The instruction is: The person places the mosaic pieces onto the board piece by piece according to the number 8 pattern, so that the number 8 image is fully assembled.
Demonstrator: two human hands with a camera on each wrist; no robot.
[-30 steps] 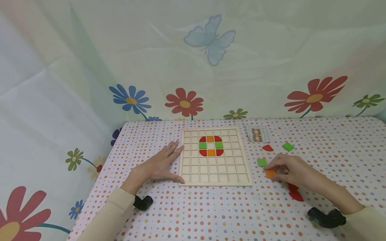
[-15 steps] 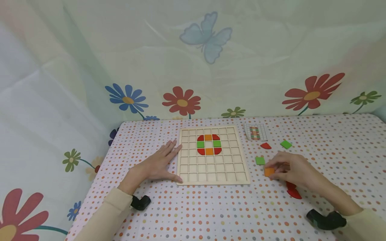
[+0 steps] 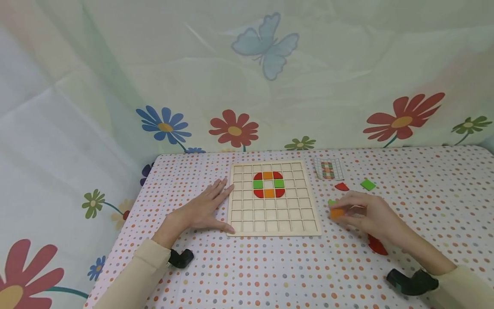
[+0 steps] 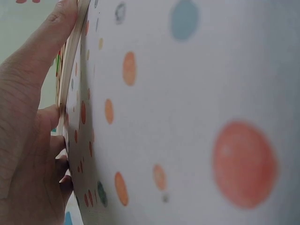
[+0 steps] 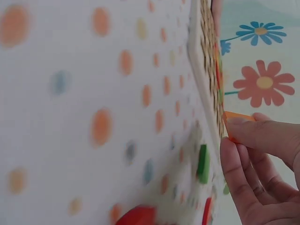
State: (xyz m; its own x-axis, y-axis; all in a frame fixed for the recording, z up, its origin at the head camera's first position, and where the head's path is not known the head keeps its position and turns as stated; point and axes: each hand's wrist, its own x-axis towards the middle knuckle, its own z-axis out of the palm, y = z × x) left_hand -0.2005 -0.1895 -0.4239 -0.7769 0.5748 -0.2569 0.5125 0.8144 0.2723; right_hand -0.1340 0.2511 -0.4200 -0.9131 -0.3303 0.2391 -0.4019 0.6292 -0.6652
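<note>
Between thumb and fingers, my right hand pinches an orange square tile, to the right of a wooden grid board. In the right wrist view the orange tile is held off the tablecloth. A green square tile is partly hidden behind this hand, and red pieces lie below it. My left hand rests with straight, spread fingers at the board's left edge. Red quarter-round, orange and green pieces form a ring on the board around one bare cell.
A pattern card lies beyond the board's upper right corner. Near it are a red quarter-round piece and a green tile. A floral curtain hangs behind the dotted tablecloth.
My right hand has lifted the orange tile from the tablecloth and moved slightly left and away from me, now partly covering the green tile. The left hand stays at the board's edge.
</note>
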